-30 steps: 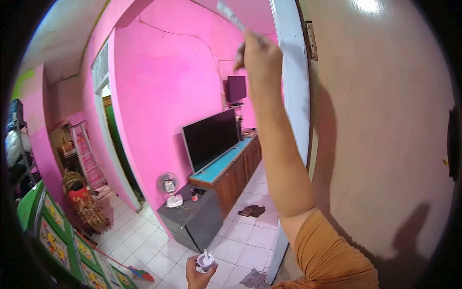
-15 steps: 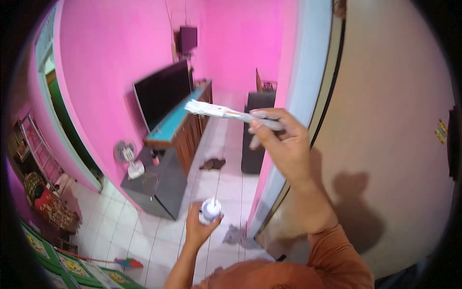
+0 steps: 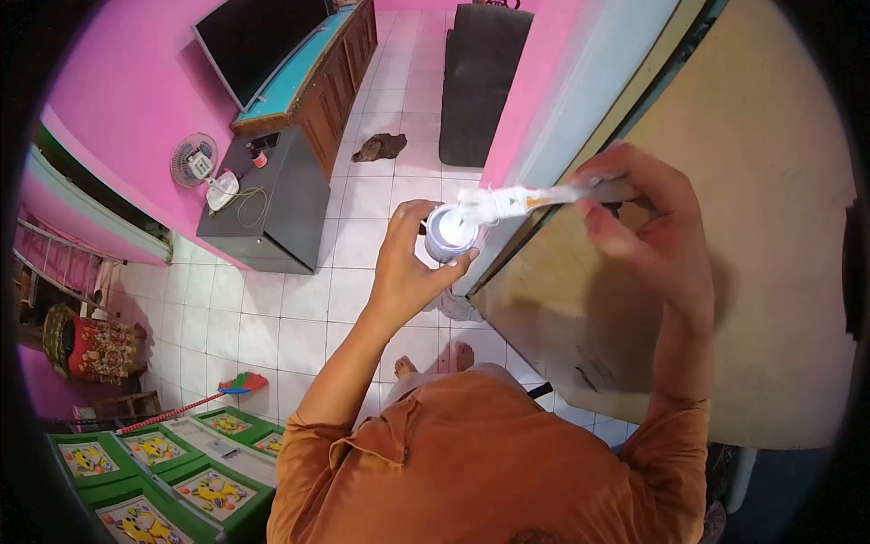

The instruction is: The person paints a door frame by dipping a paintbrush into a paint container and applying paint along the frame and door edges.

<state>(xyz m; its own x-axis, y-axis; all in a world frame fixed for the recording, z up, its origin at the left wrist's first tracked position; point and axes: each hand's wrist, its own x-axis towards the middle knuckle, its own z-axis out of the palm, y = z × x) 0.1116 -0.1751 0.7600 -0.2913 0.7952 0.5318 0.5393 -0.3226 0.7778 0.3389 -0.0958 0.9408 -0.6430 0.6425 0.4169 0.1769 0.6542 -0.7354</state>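
In the head view, my left hand (image 3: 410, 258) is wrapped round a small can of white paint (image 3: 450, 238), held in front of my body with its mouth upward. My right hand (image 3: 648, 218) grips the handle of a paintbrush (image 3: 521, 201), which lies nearly level. White paint coats the bristles and much of the lower brush. The bristle end is right at the can's rim; whether it touches the rim I cannot tell.
A pale door panel (image 3: 752, 236) and light blue door frame (image 3: 594, 109) stand close on the right. Further off are a grey cabinet (image 3: 299, 204) with a fan (image 3: 198, 163), a television (image 3: 263, 45) and a brown cloth (image 3: 379, 148) on the tiles. Green drawers (image 3: 195, 480) are lower left.
The brush has come down and to the right, from high in front to the can's rim. The can has been raised toward it. My view has tilted downward.
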